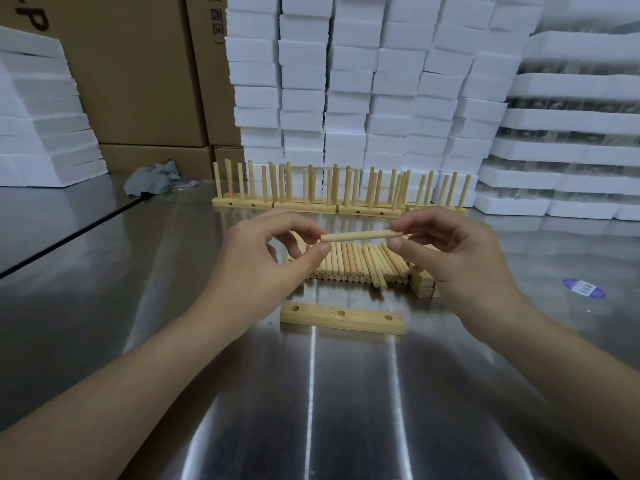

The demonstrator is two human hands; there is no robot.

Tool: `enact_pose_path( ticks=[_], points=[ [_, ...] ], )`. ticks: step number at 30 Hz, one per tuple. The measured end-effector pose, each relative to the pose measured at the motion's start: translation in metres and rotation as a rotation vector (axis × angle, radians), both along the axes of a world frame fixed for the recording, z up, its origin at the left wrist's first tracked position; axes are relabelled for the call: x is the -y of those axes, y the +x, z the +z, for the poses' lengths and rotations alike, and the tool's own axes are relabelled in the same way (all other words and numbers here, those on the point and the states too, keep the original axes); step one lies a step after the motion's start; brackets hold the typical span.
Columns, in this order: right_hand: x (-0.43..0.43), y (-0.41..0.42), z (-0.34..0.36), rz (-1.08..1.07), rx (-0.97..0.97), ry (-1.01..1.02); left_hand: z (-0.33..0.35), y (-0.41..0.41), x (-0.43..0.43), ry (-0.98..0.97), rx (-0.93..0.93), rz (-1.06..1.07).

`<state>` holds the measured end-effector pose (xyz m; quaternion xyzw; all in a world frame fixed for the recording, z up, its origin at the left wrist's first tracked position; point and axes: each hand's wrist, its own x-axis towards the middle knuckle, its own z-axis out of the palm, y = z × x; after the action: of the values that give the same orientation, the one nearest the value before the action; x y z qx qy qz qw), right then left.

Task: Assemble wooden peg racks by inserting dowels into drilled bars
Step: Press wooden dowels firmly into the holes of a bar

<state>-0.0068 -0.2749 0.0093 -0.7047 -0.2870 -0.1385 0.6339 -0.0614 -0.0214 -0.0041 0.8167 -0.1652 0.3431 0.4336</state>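
A light wooden dowel [360, 235] is held level above the table, one end pinched by my left hand [263, 251], the other by my right hand [446, 247]. Below and nearer to me a drilled wooden bar [342, 318] lies flat with three open holes facing up. Behind it a pile of loose dowels [356, 266] lies side by side. A small stack of bars [423, 282] shows partly under my right hand. Finished peg racks [332, 194] stand in a row at the back, dowels upright.
The work surface is a shiny metal table [242, 393]. White foam blocks [363, 81] are stacked high behind the racks and at both sides. Cardboard boxes [138, 71] stand back left, with a crumpled grey cloth [152, 181] before them. A blue sticker [584, 288] lies at the right.
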Motion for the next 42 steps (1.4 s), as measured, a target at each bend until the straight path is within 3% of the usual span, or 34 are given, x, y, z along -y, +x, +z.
enact_pose_path(
  ticks=[12, 15, 18, 21, 30, 42],
  points=[
    [0.001, -0.004, 0.002, 0.033, -0.101, 0.050, 0.005, -0.001, -0.004, 0.045, -0.055, -0.025],
    [0.001, -0.004, 0.004, 0.068, -0.210, 0.126, 0.013, -0.001, -0.015, 0.126, -0.274, -0.118],
    [0.003, -0.003, 0.007, 0.087, -0.297, 0.185, 0.020, -0.002, -0.029, 0.389, -0.539, -0.133],
    [0.004, -0.005, 0.008, 0.088, -0.298, 0.173, 0.018, -0.002, -0.029, 0.570, -0.644, -0.100],
    [-0.014, -0.021, 0.003, 0.134, -0.029, -0.041, -0.009, 0.000, 0.007, 0.372, -0.546, -0.239],
    [-0.016, -0.022, -0.002, 0.159, 0.011, -0.152, -0.009, 0.000, 0.008, 0.339, -0.566, -0.254]
  ],
)
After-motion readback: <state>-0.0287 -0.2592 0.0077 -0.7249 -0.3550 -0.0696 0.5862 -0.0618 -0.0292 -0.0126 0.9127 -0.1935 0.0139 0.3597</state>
